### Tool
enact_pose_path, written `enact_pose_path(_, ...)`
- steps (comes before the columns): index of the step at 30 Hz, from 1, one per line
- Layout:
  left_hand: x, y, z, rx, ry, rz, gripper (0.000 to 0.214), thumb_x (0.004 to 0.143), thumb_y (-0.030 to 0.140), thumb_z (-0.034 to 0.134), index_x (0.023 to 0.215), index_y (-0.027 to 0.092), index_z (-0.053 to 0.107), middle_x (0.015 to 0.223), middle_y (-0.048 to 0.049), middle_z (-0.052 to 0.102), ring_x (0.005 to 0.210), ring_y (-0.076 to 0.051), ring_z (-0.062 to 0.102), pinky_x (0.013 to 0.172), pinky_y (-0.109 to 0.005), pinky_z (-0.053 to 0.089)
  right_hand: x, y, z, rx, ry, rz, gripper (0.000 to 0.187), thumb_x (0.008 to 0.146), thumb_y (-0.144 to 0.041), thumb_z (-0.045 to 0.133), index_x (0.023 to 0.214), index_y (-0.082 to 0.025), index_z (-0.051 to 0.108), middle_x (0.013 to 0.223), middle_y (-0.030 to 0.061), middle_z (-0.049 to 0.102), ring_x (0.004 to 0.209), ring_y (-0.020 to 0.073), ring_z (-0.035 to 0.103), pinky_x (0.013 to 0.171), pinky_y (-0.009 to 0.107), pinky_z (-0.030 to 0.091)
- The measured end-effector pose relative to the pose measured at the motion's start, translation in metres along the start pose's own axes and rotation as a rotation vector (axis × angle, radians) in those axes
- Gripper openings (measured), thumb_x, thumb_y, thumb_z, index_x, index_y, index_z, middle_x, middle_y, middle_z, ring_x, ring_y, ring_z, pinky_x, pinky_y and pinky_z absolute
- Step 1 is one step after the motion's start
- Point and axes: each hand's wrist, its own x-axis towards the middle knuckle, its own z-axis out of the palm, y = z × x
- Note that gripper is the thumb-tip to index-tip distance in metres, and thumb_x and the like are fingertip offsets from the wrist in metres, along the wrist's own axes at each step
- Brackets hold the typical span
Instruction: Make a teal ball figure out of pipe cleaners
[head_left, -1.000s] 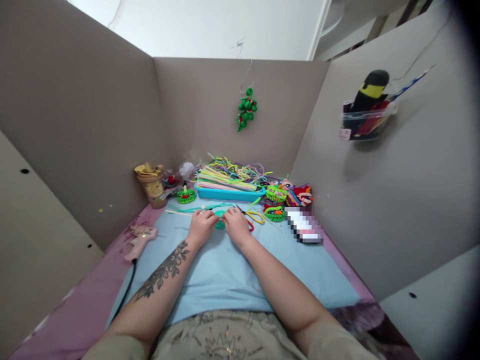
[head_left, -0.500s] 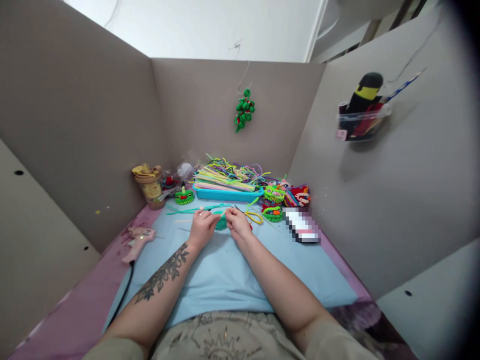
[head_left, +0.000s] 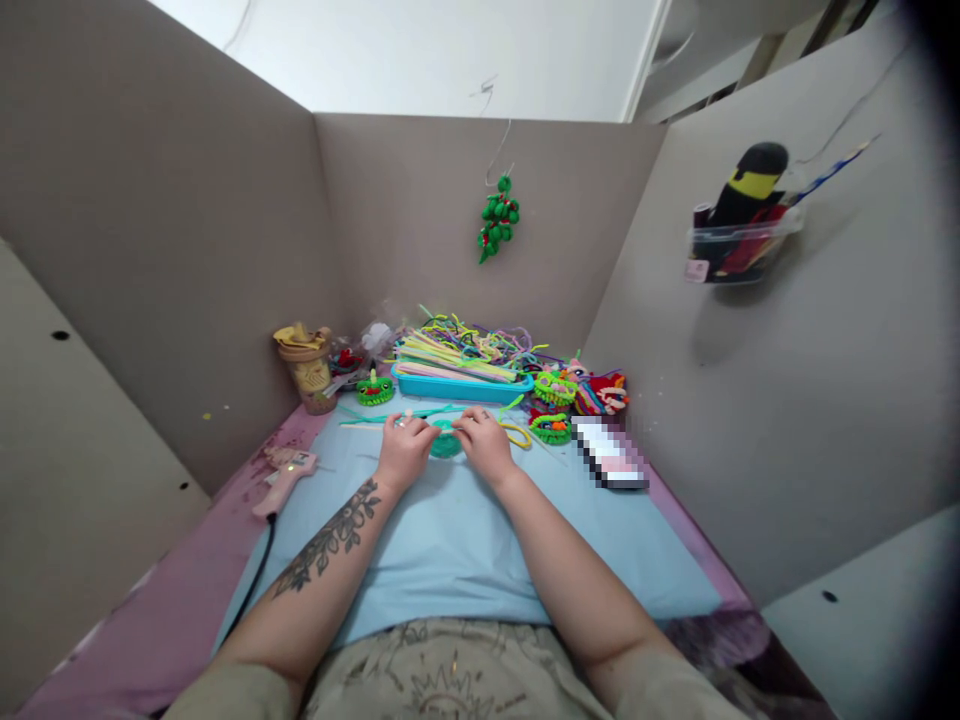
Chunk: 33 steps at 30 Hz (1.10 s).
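My left hand (head_left: 407,447) and my right hand (head_left: 484,445) face each other over the blue mat (head_left: 450,540), fingertips pinched close together. Between them runs a thin, pale pipe cleaner (head_left: 448,431), and a pale length also sticks out left of my left hand. Just beneath the fingertips lies a teal, fuzzy rounded piece (head_left: 446,446); whether the fingers touch it I cannot tell. Yellow-handled scissors (head_left: 519,436) lie beside my right hand, partly hidden by it. Teal pipe cleaners (head_left: 367,416) rest behind my left hand.
A blue tray (head_left: 465,388) heaped with colourful pipe cleaners stands at the back. Left are a pink glue gun (head_left: 285,484) with its cord, a brown cup (head_left: 311,372) and a green figure (head_left: 374,388). Fuzzy figures (head_left: 553,388) and a phone (head_left: 609,452) lie right.
My right hand has rolled over so that its back faces up more, and its fingers sit slightly farther from the left ones. The whole view has shifted a little.
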Motion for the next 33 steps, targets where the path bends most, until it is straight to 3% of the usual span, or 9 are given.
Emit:
enact_pose_path(5,0.000,0.001,0.001,0.013,-0.015,0.022,0.020,0.087,0.021,0.047,0.088,0.027,0.066,0.081,-0.0026,0.066,0.082,-0.018,0.056,0.091,-0.040,0.027,0.000,-0.002,0.004,-0.126,-0.063,-0.016,0.013,0.086,-0.025,0.053,0.085,-0.022,0.066,0.093,0.0069,0.060,0.091,0.0217,0.050,0.076,0.031,0.040)
enact_pose_path(9,0.000,0.002,0.002,-0.010,-0.024,-0.016,0.019,0.087,0.023,0.047,0.085,0.025,0.067,0.076,-0.0034,0.065,0.081,-0.018,0.056,0.091,-0.039,0.029,0.001,-0.002,0.008,-0.072,-0.053,0.057,0.012,0.084,-0.019,0.051,0.082,-0.020,0.063,0.092,0.0077,0.058,0.091,0.0218,0.050,0.077,0.032,0.040)
enact_pose_path(14,0.000,0.006,0.004,-0.077,0.009,-0.060,0.022,0.088,0.027,0.046,0.082,0.023,0.066,0.073,-0.0028,0.064,0.077,-0.016,0.057,0.090,-0.038,0.031,0.004,-0.002,0.016,0.300,0.116,0.236,0.016,0.080,-0.018,0.045,0.071,-0.019,0.058,0.081,0.0042,0.056,0.082,0.0179,0.052,0.078,0.030,0.041)
enact_pose_path(18,0.002,0.011,0.004,-0.099,0.039,-0.053,0.023,0.089,0.028,0.044,0.084,0.023,0.066,0.073,-0.0026,0.063,0.076,-0.016,0.057,0.090,-0.037,0.032,0.006,-0.007,0.028,0.663,0.198,0.480,0.016,0.076,-0.032,0.049,0.067,-0.019,0.054,0.069,0.0004,0.054,0.069,0.0146,0.050,0.063,0.026,0.041)
enact_pose_path(21,0.003,0.016,0.004,-0.098,0.064,-0.043,0.022,0.089,0.027,0.044,0.085,0.023,0.066,0.071,-0.0020,0.063,0.076,-0.016,0.057,0.092,-0.037,0.031,0.007,-0.014,0.036,1.007,0.152,0.702,0.022,0.071,-0.041,0.052,0.068,-0.020,0.049,0.053,-0.0055,0.041,0.049,0.0101,0.038,0.045,0.021,0.032)
enact_pose_path(24,0.004,0.019,0.006,-0.108,0.076,-0.035,0.021,0.089,0.025,0.045,0.086,0.023,0.066,0.071,-0.0016,0.063,0.077,-0.016,0.057,0.093,-0.038,0.030,0.008,-0.019,0.038,1.259,0.057,0.811,0.027,0.066,-0.043,0.058,0.066,-0.021,0.043,0.047,-0.0094,0.030,0.041,0.0074,0.026,0.038,0.020,0.021)
enact_pose_path(27,0.003,0.017,0.007,-0.113,0.069,-0.045,0.021,0.089,0.025,0.044,0.085,0.023,0.065,0.072,-0.0020,0.062,0.077,-0.016,0.057,0.092,-0.037,0.031,0.007,-0.016,0.032,1.176,0.027,0.743,0.026,0.069,-0.043,0.058,0.065,-0.021,0.045,0.049,-0.0073,0.035,0.043,0.0083,0.032,0.040,0.021,0.027)
enact_pose_path(30,0.000,0.012,0.006,-0.100,0.052,-0.073,0.022,0.089,0.026,0.044,0.083,0.022,0.065,0.073,-0.0024,0.062,0.078,-0.016,0.057,0.090,-0.036,0.031,0.006,-0.008,0.020,0.768,0.122,0.478,0.016,0.075,-0.034,0.054,0.074,-0.018,0.058,0.072,0.0010,0.054,0.064,0.0133,0.051,0.059,0.026,0.043)
enact_pose_path(33,-0.001,0.008,0.004,-0.075,0.037,-0.086,0.023,0.089,0.026,0.043,0.082,0.023,0.065,0.072,-0.0023,0.062,0.078,-0.016,0.057,0.089,-0.036,0.031,0.004,-0.001,0.010,0.436,0.137,0.220,0.018,0.078,-0.023,0.052,0.090,-0.019,0.064,0.099,0.0059,0.055,0.089,0.0172,0.055,0.078,0.030,0.045)
